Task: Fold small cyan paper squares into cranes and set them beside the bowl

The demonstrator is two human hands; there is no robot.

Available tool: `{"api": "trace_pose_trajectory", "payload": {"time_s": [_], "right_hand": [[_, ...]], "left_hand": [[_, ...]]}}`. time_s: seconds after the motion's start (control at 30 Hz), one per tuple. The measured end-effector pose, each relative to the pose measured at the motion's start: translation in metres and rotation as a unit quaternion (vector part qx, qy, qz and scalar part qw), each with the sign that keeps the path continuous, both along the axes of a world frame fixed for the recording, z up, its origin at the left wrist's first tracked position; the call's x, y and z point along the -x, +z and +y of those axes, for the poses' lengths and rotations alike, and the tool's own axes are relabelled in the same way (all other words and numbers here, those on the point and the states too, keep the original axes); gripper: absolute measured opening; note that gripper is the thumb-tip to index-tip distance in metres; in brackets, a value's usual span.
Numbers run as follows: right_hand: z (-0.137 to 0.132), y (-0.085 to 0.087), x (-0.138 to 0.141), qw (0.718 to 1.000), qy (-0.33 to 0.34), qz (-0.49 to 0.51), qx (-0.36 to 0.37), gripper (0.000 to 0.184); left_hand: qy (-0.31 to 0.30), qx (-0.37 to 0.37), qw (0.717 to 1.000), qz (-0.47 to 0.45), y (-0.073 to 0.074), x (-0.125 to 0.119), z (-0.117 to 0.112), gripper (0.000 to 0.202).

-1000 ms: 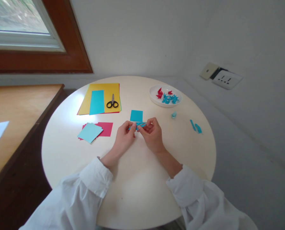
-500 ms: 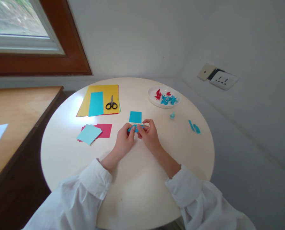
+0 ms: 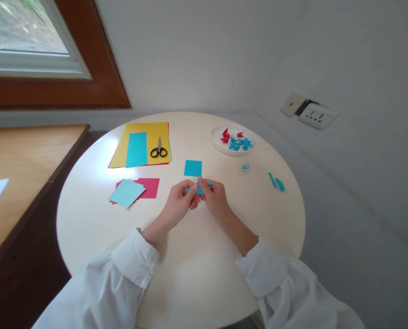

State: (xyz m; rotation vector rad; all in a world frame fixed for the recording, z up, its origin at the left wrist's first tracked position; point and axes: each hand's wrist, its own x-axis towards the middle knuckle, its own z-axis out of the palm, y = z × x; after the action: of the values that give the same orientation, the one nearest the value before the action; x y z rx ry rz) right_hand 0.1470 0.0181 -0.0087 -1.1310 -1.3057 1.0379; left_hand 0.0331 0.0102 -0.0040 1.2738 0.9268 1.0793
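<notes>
My left hand (image 3: 178, 203) and my right hand (image 3: 215, 199) meet at the middle of the round white table (image 3: 190, 274). Both pinch a small folded piece of blue paper (image 3: 199, 187) between thumbs and fingertips, just above the tabletop. A blue paper square (image 3: 193, 168) lies flat right beyond my fingers.
Yellow sheets (image 3: 156, 132) at the back left carry a blue strip (image 3: 136, 149) and black-handled scissors (image 3: 159, 149). A light blue sheet (image 3: 126, 193) overlaps red paper (image 3: 150, 187). A white dish (image 3: 233, 140) holds several red and blue folded pieces. Blue scraps (image 3: 275, 182) and a small folded piece (image 3: 245, 166) lie to the right. A wooden desk (image 3: 25, 164) stands left.
My hands have drawn slightly toward me and closed in on the folded blue paper, which looks narrower now. Nothing else on the table has moved.
</notes>
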Motion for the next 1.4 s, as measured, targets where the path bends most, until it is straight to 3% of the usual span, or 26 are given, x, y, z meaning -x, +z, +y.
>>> {"api": "trace_pose_trajectory", "payload": {"time_s": [0.2, 0.43, 0.63, 0.87, 1.03, 1.17, 1.4], "right_hand": [[-0.001, 0.003, -0.003, 0.999, 0.026, 0.015, 0.011, 0.051], [0.0, -0.001, 0.0, 0.994, 0.036, 0.079, 0.066, 0.05], [0.0, -0.002, 0.002, 0.994, 0.027, 0.083, 0.061, 0.05], [0.0, -0.004, 0.005, 0.99, 0.03, 0.116, 0.07, 0.048], [0.0, -0.001, -0.001, 1.0, 0.011, 0.025, -0.002, 0.045], [-0.001, 0.001, -0.006, 0.995, -0.009, -0.068, -0.075, 0.044], [0.001, -0.004, -0.009, 0.991, -0.028, -0.098, -0.085, 0.026]], "left_hand": [[-0.057, 0.037, 0.998, -0.006, 0.0, 0.005, 0.001, 0.038], [-0.051, 0.018, 0.998, -0.006, 0.0, 0.002, -0.001, 0.042], [-0.015, -0.027, 0.998, 0.055, 0.002, 0.0, -0.003, 0.045], [0.011, -0.037, 0.998, 0.041, 0.008, -0.003, -0.007, 0.042], [0.02, -0.001, 1.0, 0.021, 0.003, -0.003, -0.005, 0.039], [0.008, 0.067, 0.996, -0.051, 0.001, -0.001, -0.002, 0.033], [0.026, 0.095, 0.989, -0.107, 0.007, 0.002, 0.002, 0.036]]}}
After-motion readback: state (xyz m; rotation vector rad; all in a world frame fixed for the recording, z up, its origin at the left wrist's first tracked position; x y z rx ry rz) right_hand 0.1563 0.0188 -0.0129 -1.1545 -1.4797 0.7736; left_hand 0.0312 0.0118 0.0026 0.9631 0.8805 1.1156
